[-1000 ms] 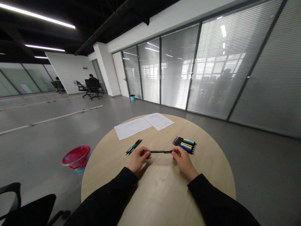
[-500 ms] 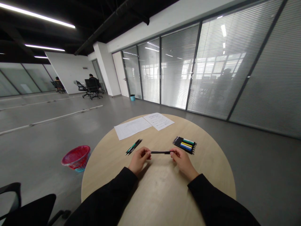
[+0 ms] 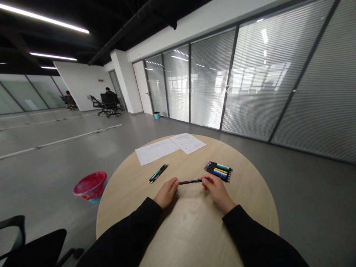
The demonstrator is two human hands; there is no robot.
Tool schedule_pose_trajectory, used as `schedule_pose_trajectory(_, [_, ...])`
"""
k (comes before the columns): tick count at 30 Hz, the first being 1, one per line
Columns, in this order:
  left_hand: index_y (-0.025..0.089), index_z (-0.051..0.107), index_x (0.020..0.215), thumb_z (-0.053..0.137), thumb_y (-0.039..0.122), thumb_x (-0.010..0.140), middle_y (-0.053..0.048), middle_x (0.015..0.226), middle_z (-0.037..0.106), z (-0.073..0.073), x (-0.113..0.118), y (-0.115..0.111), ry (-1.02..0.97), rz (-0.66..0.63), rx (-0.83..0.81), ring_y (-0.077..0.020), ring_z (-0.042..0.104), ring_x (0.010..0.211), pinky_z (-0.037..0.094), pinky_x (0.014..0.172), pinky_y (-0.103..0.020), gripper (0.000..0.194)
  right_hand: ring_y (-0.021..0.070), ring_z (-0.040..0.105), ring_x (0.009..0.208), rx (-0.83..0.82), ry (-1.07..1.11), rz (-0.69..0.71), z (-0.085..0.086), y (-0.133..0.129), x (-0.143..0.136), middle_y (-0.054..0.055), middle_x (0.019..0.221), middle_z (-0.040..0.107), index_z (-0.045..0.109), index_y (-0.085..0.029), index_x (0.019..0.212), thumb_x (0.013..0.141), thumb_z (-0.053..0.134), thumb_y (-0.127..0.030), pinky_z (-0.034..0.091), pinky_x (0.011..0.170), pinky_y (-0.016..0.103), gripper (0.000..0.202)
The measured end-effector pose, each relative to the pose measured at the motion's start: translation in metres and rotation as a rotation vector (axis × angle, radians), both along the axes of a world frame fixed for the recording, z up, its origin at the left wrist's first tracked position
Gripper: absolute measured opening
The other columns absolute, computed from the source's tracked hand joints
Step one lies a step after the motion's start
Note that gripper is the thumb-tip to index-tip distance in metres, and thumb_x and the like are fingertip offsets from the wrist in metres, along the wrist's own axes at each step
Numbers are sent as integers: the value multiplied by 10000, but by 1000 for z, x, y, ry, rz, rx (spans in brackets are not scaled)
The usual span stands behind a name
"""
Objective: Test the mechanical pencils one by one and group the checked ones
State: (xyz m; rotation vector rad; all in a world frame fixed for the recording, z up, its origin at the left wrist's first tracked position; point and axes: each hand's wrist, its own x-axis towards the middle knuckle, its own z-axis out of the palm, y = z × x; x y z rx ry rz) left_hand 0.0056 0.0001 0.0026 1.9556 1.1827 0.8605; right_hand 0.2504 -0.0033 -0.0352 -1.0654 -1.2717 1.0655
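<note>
Between my two hands a black pen (image 3: pixel 190 181) is held sideways above the round wooden table (image 3: pixel 189 237). My left hand (image 3: pixel 167 192) pinches its left end, and my right hand (image 3: pixel 216 188) pinches the right end. Just beyond my right hand lies a row of several pens (image 3: pixel 219 170), black with green, white, yellow and blue parts. To the upper left of my left hand, a green and black pen (image 3: pixel 157 173) and a black pen (image 3: pixel 161 174) lie side by side.
Two printed sheets, a left one (image 3: pixel 157 151) and a right one (image 3: pixel 188 143), lie at the table's far edge. A red basket (image 3: pixel 91 186) stands on the floor at left, near a black chair (image 3: pixel 36 248). Far back, a person (image 3: pixel 108 91) sits among office chairs.
My left hand has shifted slightly down and its fingers have changed their hold. The left end of the black pen is a little lower, so it now tilts. My right hand has barely moved.
</note>
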Motion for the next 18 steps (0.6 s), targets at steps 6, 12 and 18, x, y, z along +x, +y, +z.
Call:
schedule_pose_trajectory(6, [215,469,641,374,607,939,20,547,506,-5,0,2,-14,30,-29,-157,474,546,367,602,-286,502,156,599,619,8,9,16,0,0,-1,14,713,628,656,-163,875,769,697,-456,491,611,284,314])
schedule_pose_trajectory(12, [207,455,602,380,652,917,29,507,474,-6,2,2,-77,68,-71,-134,427,494,340,543,-271,550,168,611,652,21,-20,20,-1,-1,-2,20,738,642,650,-173,879,769,683,-430,508,634,295,282])
schedule_pose_trajectory(18, [204,427,550,402,664,900,32,485,444,-2,2,3,-87,136,-39,-118,381,470,295,512,-270,579,191,638,755,135,-303,34,4,-7,-1,55,869,710,721,-181,936,808,606,-290,507,730,312,203])
